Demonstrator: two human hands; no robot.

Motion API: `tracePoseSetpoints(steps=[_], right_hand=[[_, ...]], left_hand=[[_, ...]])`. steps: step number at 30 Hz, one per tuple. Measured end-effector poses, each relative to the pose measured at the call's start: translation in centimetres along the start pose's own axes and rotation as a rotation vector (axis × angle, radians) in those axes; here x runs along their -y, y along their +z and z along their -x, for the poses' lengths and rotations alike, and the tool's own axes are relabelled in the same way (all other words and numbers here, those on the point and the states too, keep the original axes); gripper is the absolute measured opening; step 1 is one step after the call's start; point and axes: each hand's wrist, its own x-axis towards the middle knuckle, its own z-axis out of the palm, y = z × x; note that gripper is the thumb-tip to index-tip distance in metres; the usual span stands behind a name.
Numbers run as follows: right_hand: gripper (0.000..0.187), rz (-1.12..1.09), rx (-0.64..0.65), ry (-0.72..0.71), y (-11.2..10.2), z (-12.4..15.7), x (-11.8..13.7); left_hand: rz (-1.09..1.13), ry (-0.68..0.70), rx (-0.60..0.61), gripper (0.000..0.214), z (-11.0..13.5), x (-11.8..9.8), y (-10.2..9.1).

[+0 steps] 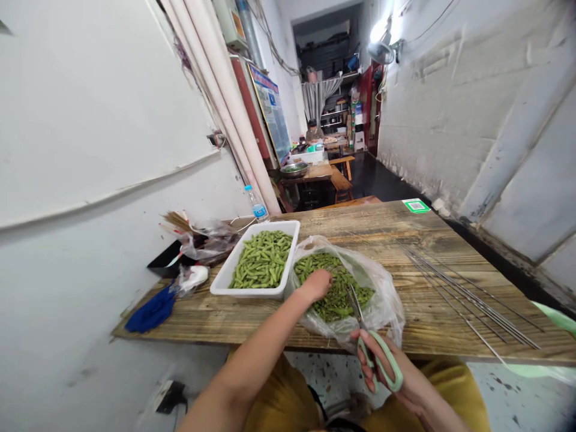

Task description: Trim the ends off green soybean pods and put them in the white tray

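On the left hand [317, 284], the fingertips are hidden over edamame pods [332, 306] in the plastic bag [392, 295], so its grip is unclear. At the far right corner of the worktop [364, 225], the QR-code sticker [416, 206] is too small to read; both forearms [252, 354] are cut off below.

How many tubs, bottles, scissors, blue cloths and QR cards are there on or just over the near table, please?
Tub: 1
Bottle: 1
Scissors: 1 pair
Blue cloth: 1
QR card: 1
Total: 5
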Motion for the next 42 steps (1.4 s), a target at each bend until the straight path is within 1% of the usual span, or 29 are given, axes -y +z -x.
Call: tracePoseSetpoints(steps=[3, 6, 8, 10, 12, 14, 16, 18, 22, 25, 27, 29, 31, 35, 38, 42], right_hand=[[0.039, 0.021, -0.013, -0.005, 0.1, 0.1, 0.0], [0.04, 0.043, -0.03, -0.012, 0.2, 0.2, -0.2], [0.041, 0.036, -0.031, -0.011, 0.1, 0.1, -0.4], [0.043, 0.042, -0.04, -0.012, 0.0, -0.1, -0.7], [0.043, 0.051, -0.039, -0.019, 0.0, -0.2, -0.6], [0.04, 0.068, -0.027, -0.037, 0.2, -0.1, -0.3], [0.038, 0.105, -0.024, -0.052, 0.5, 0.1, 0.2], [0.036, 0.122, -0.021, -0.057, 0.9, 0.2, 0.8], [0.037, 0.155, -0.017, -0.053, 1.4, 0.3, 1.3], [0.037, 0.223, -0.019, -0.075, 1.5, 0.1, 1.3], [0.038, 0.29, -0.039, -0.101, 1.4, -0.2, 1.3], [0.042, 0.355, -0.069, -0.122, 1.3, -0.5, 1.4], [0.046, 0.415, -0.089, -0.131, 1.2, -0.7, 1.7], [0.045, 0.551, -0.058, -0.159, 1.1, -0.9, 2.3], [0.043, 0.633, -0.028, -0.199, 1.2, -0.8, 2.6], [0.042, 0.616, -0.02, -0.182, 1.5, -0.8, 2.3]], left_hand=[[-0.081, -0.016, -0.02, 0.013, 0.1, -0.5, 0.6], [-0.114, -0.009, -0.057, 0.014, 0.7, -1.0, 0.9], [-0.116, 0.0, -0.111, 0.019, 1.2, -1.1, 0.9], [-0.06, -0.001, -0.175, 0.018, 1.7, -1.1, 0.8], [0.113, -0.013, -0.212, 0.011, 2.3, -1.1, 0.6], [0.39, -0.055, -0.206, 0.01, 2.9, -1.2, 0.5], [0.682, -0.12, -0.17, 0.013, 3.5, -1.4, 0.3], [0.91, -0.179, -0.115, 0.018, 4.0, -1.7, 0.0], [1.165, -0.242, -0.001, 0.024, 4.4, -2.1, -0.5], [1.297, -0.237, 0.009, 0.019, 4.7, -2.3, -0.8], [1.328, -0.231, -0.008, 0.015, 4.9, -2.4, -0.7], [1.295, -0.231, -0.022, 0.009, 5.2, -2.5, -0.6], [1.239, -0.224, -0.026, 0.009, 5.7, -2.7, -0.5], [1.166, -0.23, -0.005, 0.016, 6.4, -3.3, -0.4], [1.129, -0.235, 0.021, 0.015, 6.7, -3.7, -0.5], [1.029, -0.213, 0.008, 0.008, 6.9, -3.6, -0.5]])
